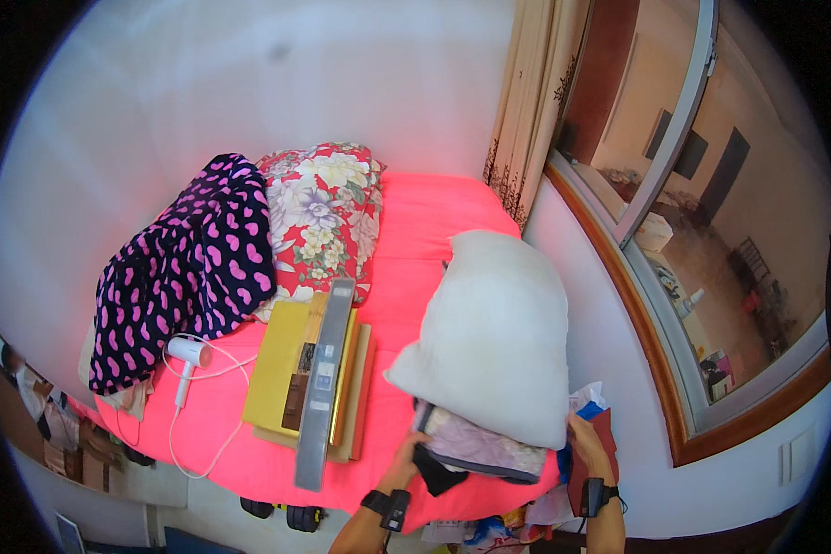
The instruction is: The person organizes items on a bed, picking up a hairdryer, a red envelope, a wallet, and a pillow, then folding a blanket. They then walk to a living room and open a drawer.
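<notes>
A white pillow (502, 325) lies near the right side of a bed with a pink sheet (429, 215). Under its near end sits a folded lilac cloth (481, 443) with dark trim. My left hand (408, 458) grips the left edge of that folded cloth, and a black cloth (438, 472) hangs beside the fingers. On the other side, my right hand (587, 443) reaches up to the pillow's near right corner, in front of a dark red bag or box (602, 443). The fingertips there are partly hidden, so their grip is unclear. Both wrists wear strapped dark devices.
Left of the pillow lie stacked boxes (273, 374) topped by a long grey flat bar (325, 388). A white hair dryer (188, 356) trails its cord. Behind are a floral pillow (322, 221) and a heart-patterned blanket (187, 270). A window (665, 408) borders the right wall.
</notes>
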`<state>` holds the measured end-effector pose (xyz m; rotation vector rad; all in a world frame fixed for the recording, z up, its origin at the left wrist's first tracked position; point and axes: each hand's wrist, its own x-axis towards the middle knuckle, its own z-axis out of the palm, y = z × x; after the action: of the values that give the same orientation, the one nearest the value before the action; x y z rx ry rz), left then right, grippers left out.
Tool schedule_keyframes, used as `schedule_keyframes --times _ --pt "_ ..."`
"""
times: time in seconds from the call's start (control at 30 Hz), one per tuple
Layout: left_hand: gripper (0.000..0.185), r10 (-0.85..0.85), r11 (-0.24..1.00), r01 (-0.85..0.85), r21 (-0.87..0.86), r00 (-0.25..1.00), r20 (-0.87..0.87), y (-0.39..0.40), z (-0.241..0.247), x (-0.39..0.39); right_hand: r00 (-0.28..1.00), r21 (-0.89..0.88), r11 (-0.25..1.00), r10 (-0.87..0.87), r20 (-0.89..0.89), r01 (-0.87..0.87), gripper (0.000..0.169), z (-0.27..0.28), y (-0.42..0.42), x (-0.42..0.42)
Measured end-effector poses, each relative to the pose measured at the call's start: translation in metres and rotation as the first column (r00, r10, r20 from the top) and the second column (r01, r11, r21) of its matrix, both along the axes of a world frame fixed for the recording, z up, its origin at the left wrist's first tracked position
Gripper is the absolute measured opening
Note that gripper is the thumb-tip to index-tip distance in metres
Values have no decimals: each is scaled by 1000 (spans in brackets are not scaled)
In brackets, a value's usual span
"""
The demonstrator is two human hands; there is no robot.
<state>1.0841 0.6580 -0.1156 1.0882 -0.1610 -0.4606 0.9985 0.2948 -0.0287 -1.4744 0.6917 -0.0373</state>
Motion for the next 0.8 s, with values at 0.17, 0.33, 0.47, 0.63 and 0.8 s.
schedule_keyframes --times 0.17,0.33,0.47,0.63,0.8 --pt "23 104 954 -260 -148 752 -651 32 22 55 985 456 874 -120 -127 165 65 -32 7 71" --pt "44 161 977 -209 -32 833 -529 50 33 42 991 472 876 -130 32 100 53 15 64 128" --pt "57 118 993 -95 71 841 -528 51 25 46 997 382 922 -76 11 66 43 5 51 145" --pt "66 124 988 -61 144 866 -484 45 16 40 994 257 965 -77 82 53 33 7 53 158" --pt "67 320 946 -277 168 879 -354 24 12 28 990 -144 990 30 141 -10 35 0 40 200"
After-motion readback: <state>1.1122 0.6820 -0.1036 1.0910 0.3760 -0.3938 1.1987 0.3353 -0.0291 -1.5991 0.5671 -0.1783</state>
